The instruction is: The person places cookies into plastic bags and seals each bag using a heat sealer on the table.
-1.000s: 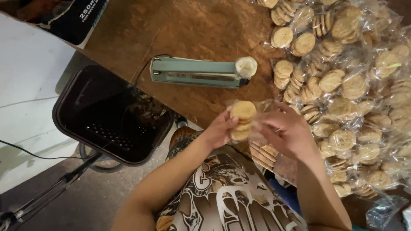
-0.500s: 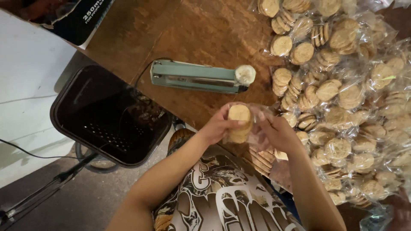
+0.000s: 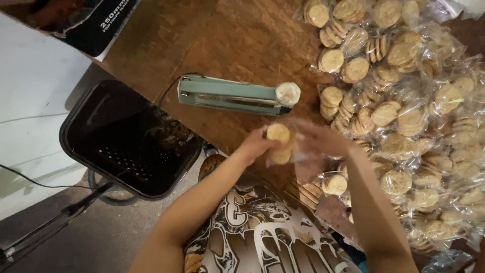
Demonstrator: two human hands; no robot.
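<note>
A: Fingers first. What's the left hand (image 3: 255, 146) doing?

B: Curled shut around a short stack of round tan biscuits (image 3: 279, 143). Thumb side faces the table edge, stack sits upright-ish between the fingertips.

A: Right hand (image 3: 318, 137)?

B: Motion-blurred. Fingers look spread around a clear plastic bag (image 3: 303, 151) that wraps the same stack. It's touching the bag; can't tell if it's actually pinching it.

A: So where's the stack exactly?

B: Held off the surface, over the near edge of the brown wooden table (image 3: 227, 40), just below the sealer and between both hands.

A: Sealer?

B: Pale green bar-type heat sealer (image 3: 230, 94), lying flat on the table, long axis roughly left-right. Round cream-coloured knob (image 3: 288, 93) on its right end. A dark cord runs from its left end towards the bin.

A: What's on the right?

B: Big pile of bagged biscuits (image 3: 414, 126), clear packets heaped over the whole right side of the table, touching each other. Nearest packet sits just beside the right forearm.

A: Left side?

B: Black plastic bin (image 3: 126, 141) on the floor, beside the table edge, with a perforated bottom. Dark cardboard box (image 3: 91, 25) at top left. Person's patterned brown-and-white shirt (image 3: 252, 227) fills the bottom centre.
</note>
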